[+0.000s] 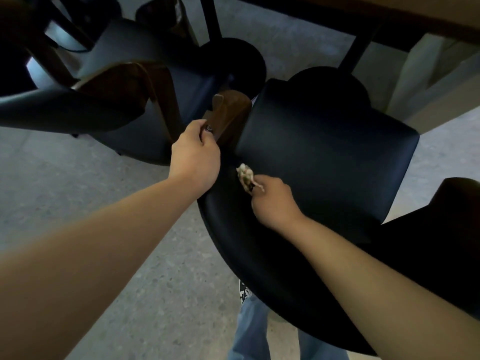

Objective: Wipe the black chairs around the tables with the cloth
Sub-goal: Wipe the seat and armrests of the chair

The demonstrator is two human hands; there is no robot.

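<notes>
Chairs fill the view from above: a second black chair stands at left. Beside it, the left hand grips the wooden armrest of the nearest black chair. Just right, the right hand pinches a crumpled pale cloth, which sticks out past the fingertips against the seat's rear edge.

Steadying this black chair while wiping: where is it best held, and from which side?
Hold the wooden armrest on the chair, coming from above on the left. It is narrow, rigid and exposed, so fingers can curl round it; the left hand already grips its near end, leaving the right hand with the cloth free.
</notes>
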